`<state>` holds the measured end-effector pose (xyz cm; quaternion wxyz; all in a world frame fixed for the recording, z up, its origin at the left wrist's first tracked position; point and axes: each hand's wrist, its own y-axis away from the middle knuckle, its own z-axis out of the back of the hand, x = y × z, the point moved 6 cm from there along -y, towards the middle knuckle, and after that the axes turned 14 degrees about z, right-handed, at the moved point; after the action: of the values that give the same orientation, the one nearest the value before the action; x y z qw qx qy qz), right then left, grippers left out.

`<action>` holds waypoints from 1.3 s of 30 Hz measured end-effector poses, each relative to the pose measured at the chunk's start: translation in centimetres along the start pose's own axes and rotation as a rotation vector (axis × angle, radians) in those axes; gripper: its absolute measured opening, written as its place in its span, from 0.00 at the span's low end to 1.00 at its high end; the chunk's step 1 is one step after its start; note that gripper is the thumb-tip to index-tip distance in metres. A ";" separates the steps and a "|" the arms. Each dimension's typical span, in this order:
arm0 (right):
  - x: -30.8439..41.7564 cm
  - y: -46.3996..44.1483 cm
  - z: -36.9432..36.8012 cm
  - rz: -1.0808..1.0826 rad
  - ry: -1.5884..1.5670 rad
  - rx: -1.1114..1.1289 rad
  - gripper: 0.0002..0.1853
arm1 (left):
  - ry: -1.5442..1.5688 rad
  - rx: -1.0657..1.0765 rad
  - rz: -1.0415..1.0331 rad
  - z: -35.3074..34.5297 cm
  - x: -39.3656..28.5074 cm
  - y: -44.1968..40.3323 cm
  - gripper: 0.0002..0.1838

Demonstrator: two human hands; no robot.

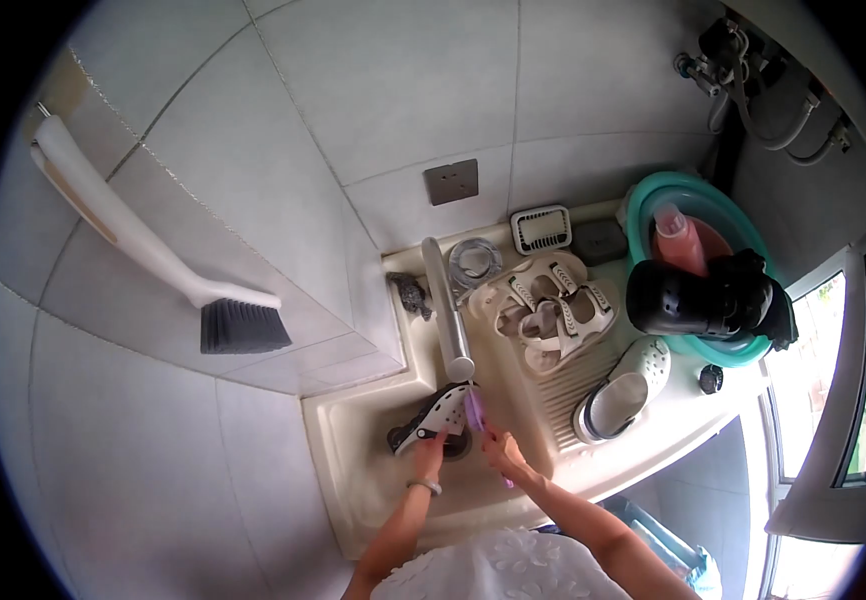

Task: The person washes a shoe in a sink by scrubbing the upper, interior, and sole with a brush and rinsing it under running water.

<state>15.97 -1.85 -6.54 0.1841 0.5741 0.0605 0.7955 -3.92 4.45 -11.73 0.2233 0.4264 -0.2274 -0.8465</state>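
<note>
In the sink basin (353, 470), my left hand (430, 455) grips a white clog with black trim (445, 415), tilted under the end of the silver faucet (443, 300). My right hand (502, 452) is closed around the handle of a purple brush (474, 408), whose head is against or just beside the clog's right side. Part of the drain (459, 443) shows below the clog. On the ribbed board to the right lies another white clog (625, 390), with a pair of beige strapped sandals (553, 310) behind it.
A teal basin (643, 195) at the right holds a pink bottle (679, 240) and a black item (668, 300). A long-handled brush (143, 240) hangs on the left wall. Behind the sandals sit a soap dish (541, 229) and a clear round dish (475, 262).
</note>
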 end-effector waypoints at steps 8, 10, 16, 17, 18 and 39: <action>2.3 1.0 0.9 -0.020 -0.027 0.023 0.20 | 1.365 0.724 0.367 -1.8 -1.5 0.8 0.29; 2.3 1.0 1.5 -0.104 -0.015 0.040 0.25 | 1.453 0.826 0.321 -2.6 -2.6 1.3 0.26; 4.9 2.2 5.5 0.053 0.037 -0.115 0.24 | 1.099 0.744 0.199 -4.5 -5.6 2.3 0.24; 5.3 3.1 5.7 0.050 0.038 -0.120 0.24 | 1.033 0.662 0.147 -4.4 -6.1 2.7 0.25; 7.3 3.8 5.9 0.287 0.096 -0.175 0.25 | 0.993 0.605 0.189 -4.6 -6.5 3.1 0.27; 13.8 3.2 4.3 0.588 0.255 -0.217 0.23 | 0.943 0.851 0.146 -3.7 -11.3 6.2 0.34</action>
<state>15.50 -0.26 8.17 -0.0021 0.4400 -0.1701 0.8818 6.34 5.24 -3.06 0.1678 0.7879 -0.4494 -0.3861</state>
